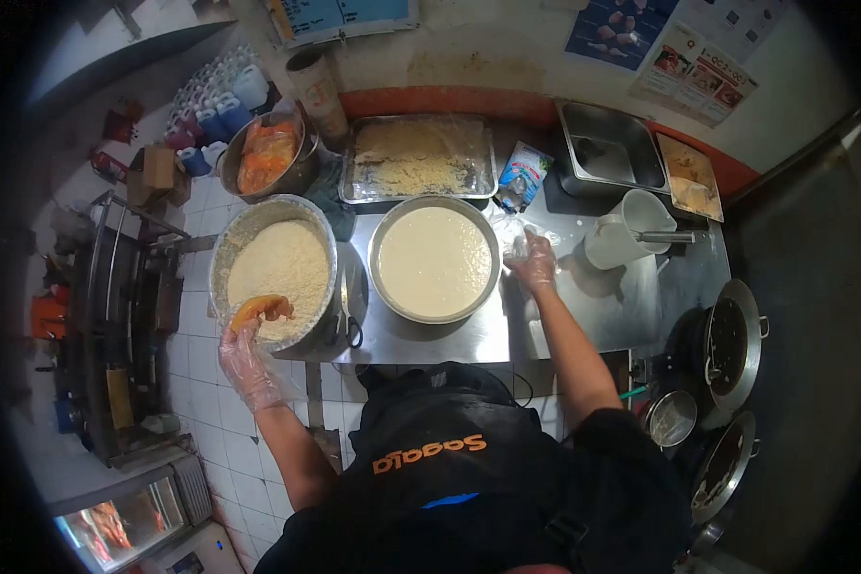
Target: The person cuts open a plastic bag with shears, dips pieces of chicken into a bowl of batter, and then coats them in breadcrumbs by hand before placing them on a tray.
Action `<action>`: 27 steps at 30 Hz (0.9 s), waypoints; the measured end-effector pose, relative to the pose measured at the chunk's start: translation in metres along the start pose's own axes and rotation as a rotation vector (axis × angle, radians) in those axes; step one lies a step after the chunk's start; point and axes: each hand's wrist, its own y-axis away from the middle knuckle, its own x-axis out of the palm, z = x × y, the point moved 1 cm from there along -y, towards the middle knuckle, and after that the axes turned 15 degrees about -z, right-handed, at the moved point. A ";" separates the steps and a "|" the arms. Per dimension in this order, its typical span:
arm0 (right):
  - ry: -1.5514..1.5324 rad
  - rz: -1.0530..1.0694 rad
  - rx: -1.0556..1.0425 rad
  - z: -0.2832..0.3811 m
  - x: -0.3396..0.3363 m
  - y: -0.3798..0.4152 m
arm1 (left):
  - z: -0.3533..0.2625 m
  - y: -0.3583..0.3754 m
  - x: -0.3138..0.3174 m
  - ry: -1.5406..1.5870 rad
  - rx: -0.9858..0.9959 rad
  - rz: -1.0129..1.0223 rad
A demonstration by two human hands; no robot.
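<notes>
My left hand (247, 362), in a clear plastic glove, grips an orange-yellow piece of meat (256, 310) above the near rim of a big round bowl (217, 277). Pale flour (282, 258) fills much of that bowl. To its right stands a round metal pan (373, 273) of creamy, smooth batter (435, 260). My right hand (538, 265), also gloved in clear plastic, is on the steel table (584, 320) just right of the pan. Its fingers are bent around crumpled clear plastic (518, 232); the fingertips are partly hidden.
Behind are a tray of crumbly flour (413, 174), a packet (524, 177) and a deep steel container (610, 148). A white jug (622, 234) with a metal handle stands right. Scissors (352, 330) lie between bowl and pan. Orange meat (266, 155) fills a pot; large woks (732, 349) sit far right.
</notes>
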 end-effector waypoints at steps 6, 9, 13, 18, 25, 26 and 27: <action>0.173 0.146 -0.196 -0.080 0.060 -0.062 | -0.003 -0.009 -0.028 -0.217 0.103 -0.166; -0.177 0.143 0.182 -0.059 0.043 -0.142 | -0.010 0.001 -0.035 -0.197 0.185 -0.122; -0.554 0.013 0.040 0.009 0.057 -0.216 | 0.005 -0.002 -0.042 -0.110 0.069 -0.206; -0.169 0.070 0.259 0.134 -0.019 -0.206 | 0.016 -0.003 -0.039 -0.129 -0.010 -0.182; -0.834 -0.061 0.522 0.075 0.031 -0.070 | 0.012 0.003 -0.025 -0.304 -0.127 -0.084; -0.712 -0.079 0.527 0.088 0.011 -0.049 | 0.014 -0.001 -0.026 -0.305 -0.128 -0.086; -0.591 -0.093 0.530 0.103 -0.010 -0.030 | 0.017 -0.005 -0.028 -0.283 -0.085 -0.081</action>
